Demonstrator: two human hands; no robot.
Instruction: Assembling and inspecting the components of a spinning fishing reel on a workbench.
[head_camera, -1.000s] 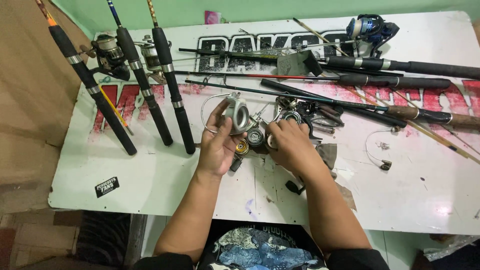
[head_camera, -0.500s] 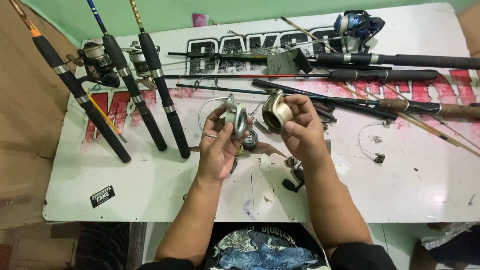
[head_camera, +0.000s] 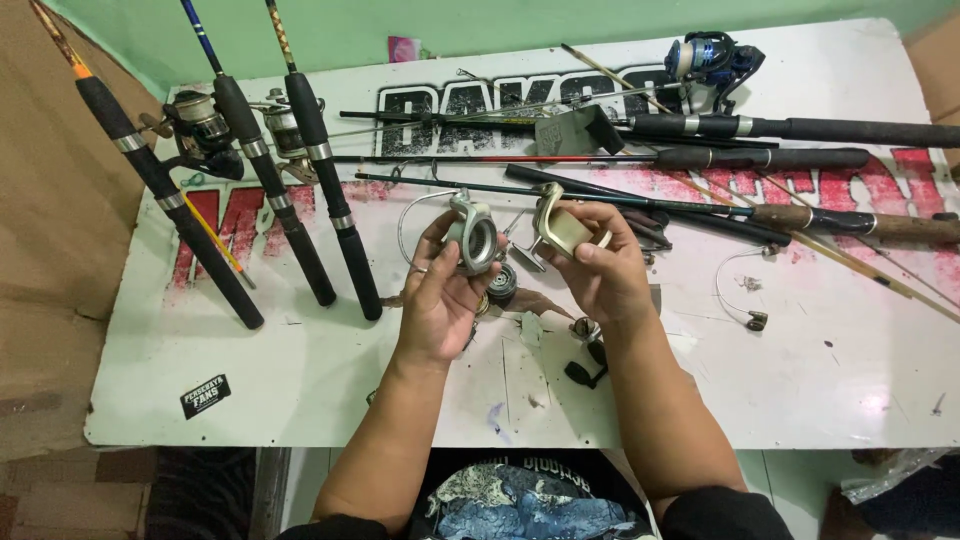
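From the head camera, looking straight down: the person's left hand (head_camera: 440, 295) is raised just above the desk (head_camera: 300, 400). Its grip is closed around a round silver reel housing (head_camera: 472, 240), with the open cup side turned up toward the camera. The right hand (head_camera: 605, 275) is level with it and just beside it. That grip pinches a pale gold reel part (head_camera: 560, 228) between thumb and fingertips. The two pieces are apart, not touching, with a narrow gap of desk between them.

Below that gap a dark round spool (head_camera: 500, 285) lies on the desk, close to the left thumb. More small black bits (head_camera: 585, 372) sit near the right wrist, and a bent wire bail (head_camera: 742, 298) lies off to the right.

By the look of it, this is the middle of reel work. The body is split in two and each half is up for a look. Fitting them together would call for turning the gold part to face the silver cup and lining the edges up squarely. The loose spool and small bits would need to be kept in reach.

Around the hands, three dark-handled rods (head_camera: 270, 180) lean in at the left, two with reels fitted. Several more rods (head_camera: 790, 128) cross the top of the desk, near a blue reel (head_camera: 705, 60).
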